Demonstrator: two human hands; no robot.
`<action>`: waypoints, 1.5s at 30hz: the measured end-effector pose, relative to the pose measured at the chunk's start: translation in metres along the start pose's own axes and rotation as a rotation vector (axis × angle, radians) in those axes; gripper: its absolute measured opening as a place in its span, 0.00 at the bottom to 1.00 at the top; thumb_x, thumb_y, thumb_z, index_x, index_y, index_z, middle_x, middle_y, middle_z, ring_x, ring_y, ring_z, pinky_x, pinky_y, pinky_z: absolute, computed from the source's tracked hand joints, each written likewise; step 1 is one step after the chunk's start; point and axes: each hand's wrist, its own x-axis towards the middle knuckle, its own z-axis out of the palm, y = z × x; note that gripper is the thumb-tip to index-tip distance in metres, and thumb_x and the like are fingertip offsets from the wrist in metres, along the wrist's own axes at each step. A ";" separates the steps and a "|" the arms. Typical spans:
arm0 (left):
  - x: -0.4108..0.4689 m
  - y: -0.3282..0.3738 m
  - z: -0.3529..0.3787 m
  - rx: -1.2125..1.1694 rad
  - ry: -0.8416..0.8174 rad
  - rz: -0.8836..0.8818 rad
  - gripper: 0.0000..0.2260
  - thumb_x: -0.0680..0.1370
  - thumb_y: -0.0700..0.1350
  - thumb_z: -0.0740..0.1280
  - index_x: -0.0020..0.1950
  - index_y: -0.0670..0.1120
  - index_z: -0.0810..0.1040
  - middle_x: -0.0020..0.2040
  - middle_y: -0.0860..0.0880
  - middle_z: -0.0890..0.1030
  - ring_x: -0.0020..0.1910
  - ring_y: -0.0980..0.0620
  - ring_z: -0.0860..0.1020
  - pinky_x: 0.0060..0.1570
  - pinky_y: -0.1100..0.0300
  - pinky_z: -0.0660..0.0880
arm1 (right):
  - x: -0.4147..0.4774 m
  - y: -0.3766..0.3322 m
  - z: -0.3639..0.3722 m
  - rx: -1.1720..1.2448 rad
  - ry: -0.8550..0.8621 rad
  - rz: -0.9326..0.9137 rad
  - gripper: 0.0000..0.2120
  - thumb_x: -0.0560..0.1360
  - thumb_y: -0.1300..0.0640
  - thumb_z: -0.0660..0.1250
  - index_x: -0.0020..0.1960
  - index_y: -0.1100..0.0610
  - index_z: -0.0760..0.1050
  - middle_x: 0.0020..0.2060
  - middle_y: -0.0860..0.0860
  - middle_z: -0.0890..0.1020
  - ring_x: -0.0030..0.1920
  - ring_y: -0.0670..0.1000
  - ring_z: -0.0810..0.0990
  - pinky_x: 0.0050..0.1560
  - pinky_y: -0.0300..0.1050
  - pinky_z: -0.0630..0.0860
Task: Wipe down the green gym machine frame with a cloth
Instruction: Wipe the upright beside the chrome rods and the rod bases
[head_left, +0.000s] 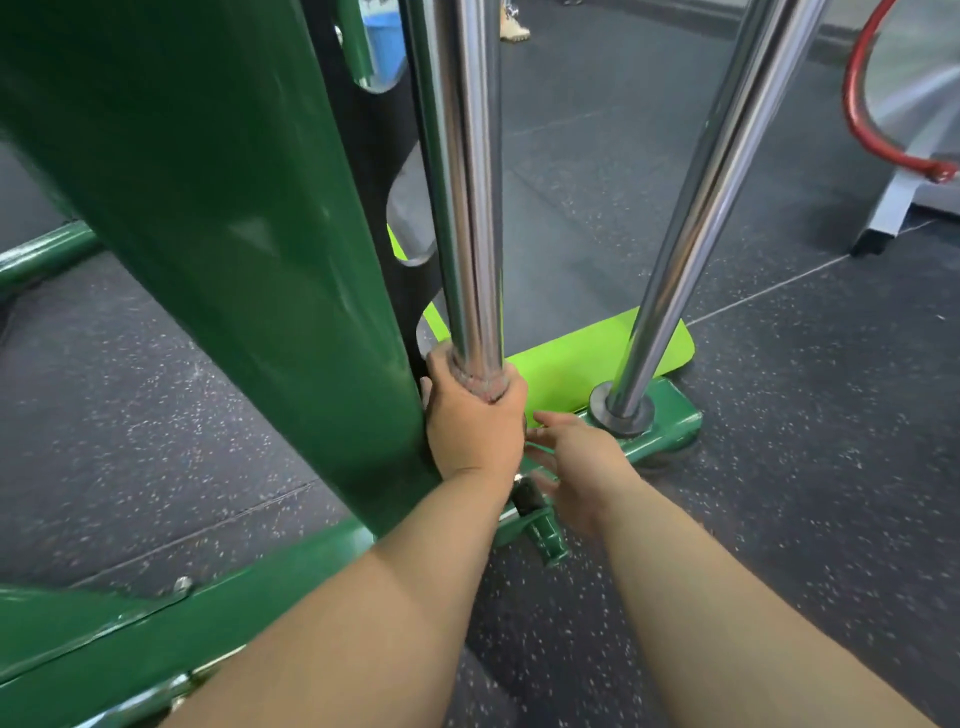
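A dark green machine frame (218, 218) rises at the left, its base rail (156, 634) running along the floor. Two chrome guide rods stand on the base: the near rod (462, 182) and the right rod (696, 218). My left hand (470, 421) grips the bottom of the near rod, with a pinkish-grey cloth (485, 387) wrapped between palm and rod; only a strip of cloth shows. My right hand (576, 462) hovers just right of it, fingers straight, holding nothing, above the green base plate (670, 421).
A lime-green plate (571, 358) lies behind the rods. Speckled black rubber flooring (805, 415) surrounds the base. A red-handled grey machine (893, 130) stands at the far right. A person's shoe (514, 28) is at the top. A short green peg (545, 535) sticks out below my hands.
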 end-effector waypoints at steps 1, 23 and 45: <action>-0.002 -0.004 0.000 0.035 -0.009 -0.006 0.21 0.71 0.53 0.73 0.60 0.54 0.70 0.50 0.50 0.82 0.49 0.40 0.80 0.45 0.52 0.76 | 0.000 0.000 0.000 0.016 0.010 0.017 0.13 0.82 0.64 0.57 0.56 0.51 0.77 0.51 0.52 0.81 0.58 0.52 0.79 0.50 0.47 0.71; -0.005 0.079 -0.081 -0.756 -0.530 -0.315 0.21 0.82 0.44 0.49 0.74 0.49 0.66 0.67 0.45 0.74 0.66 0.44 0.73 0.70 0.44 0.68 | -0.069 -0.083 -0.004 -0.093 -0.491 -0.202 0.09 0.71 0.69 0.67 0.48 0.58 0.77 0.32 0.53 0.75 0.27 0.47 0.71 0.26 0.36 0.63; -0.004 0.099 -0.076 -0.251 -0.185 0.086 0.24 0.81 0.38 0.63 0.73 0.61 0.66 0.66 0.58 0.78 0.63 0.61 0.76 0.67 0.53 0.72 | -0.079 -0.119 0.062 -0.212 0.199 -0.691 0.19 0.76 0.45 0.69 0.31 0.53 0.70 0.28 0.46 0.75 0.34 0.52 0.73 0.39 0.46 0.71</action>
